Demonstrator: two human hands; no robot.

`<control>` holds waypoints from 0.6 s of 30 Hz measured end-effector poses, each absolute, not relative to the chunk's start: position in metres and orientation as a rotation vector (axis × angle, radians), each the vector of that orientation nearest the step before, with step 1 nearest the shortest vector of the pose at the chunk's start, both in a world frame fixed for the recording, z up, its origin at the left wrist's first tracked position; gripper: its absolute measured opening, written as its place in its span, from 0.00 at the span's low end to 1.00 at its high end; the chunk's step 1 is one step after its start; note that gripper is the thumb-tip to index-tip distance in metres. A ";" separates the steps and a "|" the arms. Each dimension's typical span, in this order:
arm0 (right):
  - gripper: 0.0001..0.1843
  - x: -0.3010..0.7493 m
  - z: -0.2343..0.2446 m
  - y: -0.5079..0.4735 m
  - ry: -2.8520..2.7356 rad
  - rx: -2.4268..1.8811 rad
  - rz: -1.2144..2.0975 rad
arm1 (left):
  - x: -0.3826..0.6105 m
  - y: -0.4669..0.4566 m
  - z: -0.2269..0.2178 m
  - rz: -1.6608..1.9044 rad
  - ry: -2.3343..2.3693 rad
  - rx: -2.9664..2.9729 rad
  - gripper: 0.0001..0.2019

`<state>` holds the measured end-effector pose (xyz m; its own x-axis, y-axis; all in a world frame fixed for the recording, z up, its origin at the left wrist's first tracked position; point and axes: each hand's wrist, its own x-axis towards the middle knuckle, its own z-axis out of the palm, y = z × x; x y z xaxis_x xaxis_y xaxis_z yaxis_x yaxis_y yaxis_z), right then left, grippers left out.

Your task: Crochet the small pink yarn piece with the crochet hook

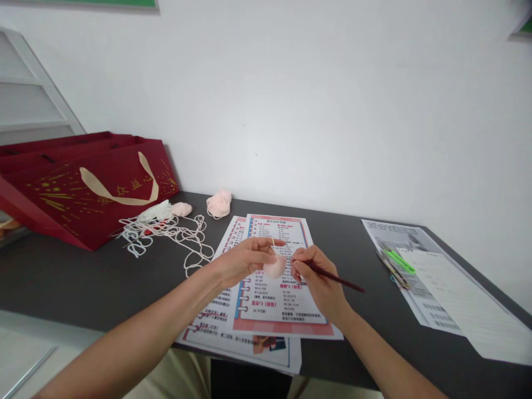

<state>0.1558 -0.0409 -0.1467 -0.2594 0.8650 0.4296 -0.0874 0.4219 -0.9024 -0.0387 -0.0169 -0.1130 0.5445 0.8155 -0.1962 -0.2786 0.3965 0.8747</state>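
Note:
My left hand [251, 256] pinches a small pale pink crochet piece [275, 268], rounded like a cup. A strand of yarn runs up over its raised index finger. Close by on the right, my right hand [318, 271] grips a crochet hook with a dark red-brown handle [347, 284]. The handle's end sticks out to the right, and the tip points toward the crochet piece; whether it touches the stitches I cannot tell. Both hands are above a printed pattern sheet [286, 324] with a pink border, which overlaps a second sheet [266, 360].
A pink yarn ball [219, 204] lies at the back, left of it a smaller pink piece [182, 209] and tangled white yarn [166, 235]. A dark red gift bag [62, 188] stands far left. At right, papers [477, 299] lie with a green cutter [401, 261].

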 end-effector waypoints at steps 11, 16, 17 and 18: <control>0.03 0.167 -0.139 -0.036 -1.366 -0.642 1.419 | -0.049 -0.013 -0.109 0.617 0.685 1.081 0.21; 0.03 0.172 -0.140 -0.032 -1.433 -0.619 1.404 | -0.050 -0.013 -0.104 0.579 0.658 1.083 0.21; 0.04 0.173 -0.140 -0.032 -1.435 -0.620 1.410 | -0.050 -0.013 -0.103 0.577 0.656 1.083 0.21; 0.04 0.174 -0.140 -0.032 -1.437 -0.624 1.415 | -0.050 -0.013 -0.103 0.574 0.655 1.084 0.20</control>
<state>0.1739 -0.0316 -0.1402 -0.3818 0.8797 0.2836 -0.2701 0.1873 -0.9445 -0.0505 -0.0131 -0.1029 0.6782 0.7074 -0.1991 -0.1051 0.3615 0.9264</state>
